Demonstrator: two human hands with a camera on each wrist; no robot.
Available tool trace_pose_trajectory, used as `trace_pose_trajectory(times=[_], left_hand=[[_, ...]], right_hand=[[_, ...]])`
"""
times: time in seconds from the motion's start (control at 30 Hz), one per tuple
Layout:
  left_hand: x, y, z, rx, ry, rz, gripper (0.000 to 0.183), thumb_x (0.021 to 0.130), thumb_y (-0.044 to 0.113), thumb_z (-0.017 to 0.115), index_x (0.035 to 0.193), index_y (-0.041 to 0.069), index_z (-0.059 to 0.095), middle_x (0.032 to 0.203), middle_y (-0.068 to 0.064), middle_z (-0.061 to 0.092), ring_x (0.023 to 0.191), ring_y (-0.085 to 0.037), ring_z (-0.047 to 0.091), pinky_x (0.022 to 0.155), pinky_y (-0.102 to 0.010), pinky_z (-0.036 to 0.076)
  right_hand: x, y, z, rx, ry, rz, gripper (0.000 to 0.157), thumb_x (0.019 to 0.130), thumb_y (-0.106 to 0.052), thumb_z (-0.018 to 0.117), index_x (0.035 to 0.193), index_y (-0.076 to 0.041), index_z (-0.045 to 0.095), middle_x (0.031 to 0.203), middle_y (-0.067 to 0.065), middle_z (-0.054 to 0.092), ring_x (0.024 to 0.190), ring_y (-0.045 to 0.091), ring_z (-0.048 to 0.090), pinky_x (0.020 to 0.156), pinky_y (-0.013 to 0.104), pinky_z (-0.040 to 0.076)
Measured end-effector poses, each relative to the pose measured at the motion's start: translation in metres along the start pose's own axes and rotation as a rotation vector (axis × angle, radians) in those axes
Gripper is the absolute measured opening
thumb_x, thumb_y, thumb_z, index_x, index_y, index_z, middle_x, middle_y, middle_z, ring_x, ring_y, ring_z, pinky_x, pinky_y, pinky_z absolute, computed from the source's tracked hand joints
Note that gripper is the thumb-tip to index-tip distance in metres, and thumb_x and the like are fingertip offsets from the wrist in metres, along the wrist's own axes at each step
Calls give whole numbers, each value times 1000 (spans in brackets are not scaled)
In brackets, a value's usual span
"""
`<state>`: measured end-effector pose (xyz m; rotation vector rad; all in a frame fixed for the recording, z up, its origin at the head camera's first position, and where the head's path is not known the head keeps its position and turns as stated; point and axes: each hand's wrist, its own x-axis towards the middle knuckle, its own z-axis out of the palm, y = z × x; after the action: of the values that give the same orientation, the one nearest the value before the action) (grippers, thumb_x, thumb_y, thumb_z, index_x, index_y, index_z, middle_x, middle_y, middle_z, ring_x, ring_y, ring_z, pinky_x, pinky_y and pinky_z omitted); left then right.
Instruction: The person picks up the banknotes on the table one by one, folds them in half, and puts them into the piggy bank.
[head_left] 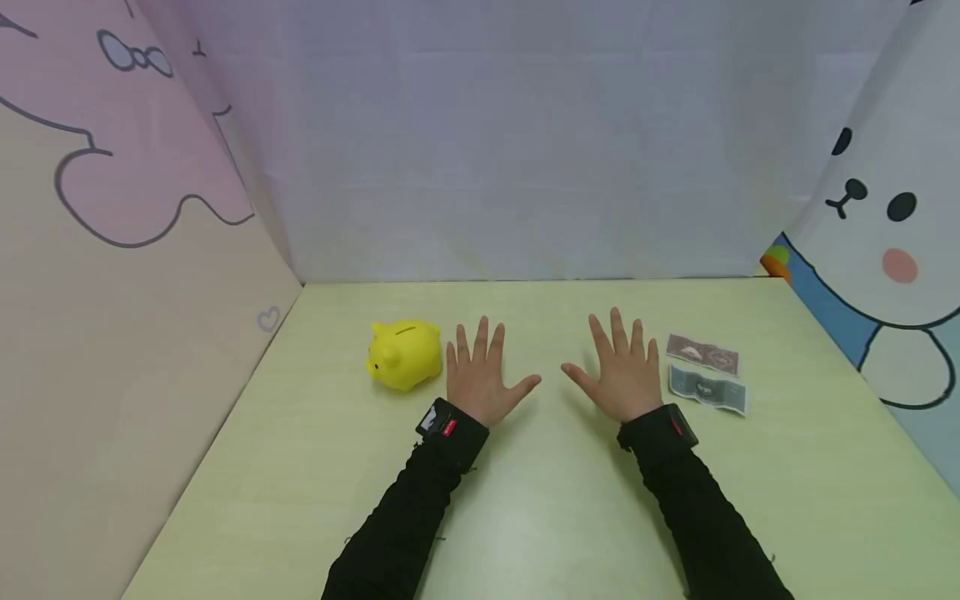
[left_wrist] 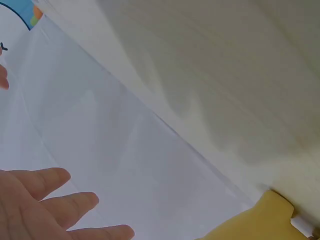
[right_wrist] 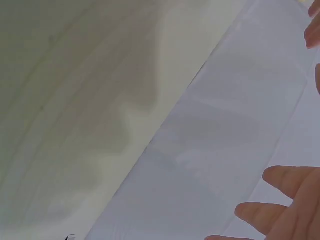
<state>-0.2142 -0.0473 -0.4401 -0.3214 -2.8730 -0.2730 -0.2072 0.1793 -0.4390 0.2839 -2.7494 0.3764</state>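
Note:
A yellow piggy bank (head_left: pixel 405 357) with a slot on top stands on the table, just left of my left hand (head_left: pixel 480 379). In the left wrist view, part of the piggy bank (left_wrist: pixel 250 222) shows at the bottom right. That hand has its fingers spread and straight and holds nothing. My right hand (head_left: pixel 621 379) is likewise spread, palm down, with nothing in it. Two creased banknotes lie right of it: a brownish banknote (head_left: pixel 703 354) farther back and a grey-green banknote (head_left: pixel 708 390) nearer. Shadows under both hands suggest that they hover over the tabletop.
The pale yellow-green table (head_left: pixel 540 517) ends at a white cloth backdrop (head_left: pixel 525 150). A beige and pink cartoon panel (head_left: pixel 150 333) rises along the left side, and a panel with a white cartoon face (head_left: pixel 870 250) along the right. Both wrists carry black bands.

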Motion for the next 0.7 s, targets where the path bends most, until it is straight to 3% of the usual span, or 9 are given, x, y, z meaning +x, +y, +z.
trace_pose_trajectory(times=[0.17, 0.27, 0.47, 0.7], left_hand=[[-1, 4, -6, -79, -2, 38, 93, 82, 73, 42, 150, 13, 22, 154, -11, 17, 137, -41, 14, 112, -49, 16], [-2, 7, -11, -206, -13, 56, 85, 86, 63, 48, 149, 10, 24, 153, -12, 21, 136, -39, 18, 112, -45, 17], [-1, 18, -18, -469, -66, 51, 72, 91, 48, 53, 146, 8, 30, 150, -10, 30, 136, -27, 25, 110, -39, 24], [-2, 40, -18, -680, -200, 59, 66, 92, 45, 54, 144, 10, 35, 145, -5, 38, 133, -18, 32, 107, -32, 30]], right_hand=[[1, 7, -8, 54, 41, 15, 83, 88, -60, 48, 150, -11, 22, 151, 22, 17, 133, 48, 16, 105, 63, 15], [0, 15, -15, 131, 42, 30, 79, 91, -54, 48, 148, -5, 24, 148, 26, 21, 131, 48, 23, 104, 62, 20], [-5, 36, -35, 317, -38, 90, 75, 95, -49, 44, 147, 1, 21, 145, 31, 23, 131, 46, 23, 102, 61, 23], [-16, 63, -53, 383, -155, 138, 76, 96, -46, 43, 145, 7, 20, 141, 34, 26, 128, 49, 25, 101, 61, 25]])
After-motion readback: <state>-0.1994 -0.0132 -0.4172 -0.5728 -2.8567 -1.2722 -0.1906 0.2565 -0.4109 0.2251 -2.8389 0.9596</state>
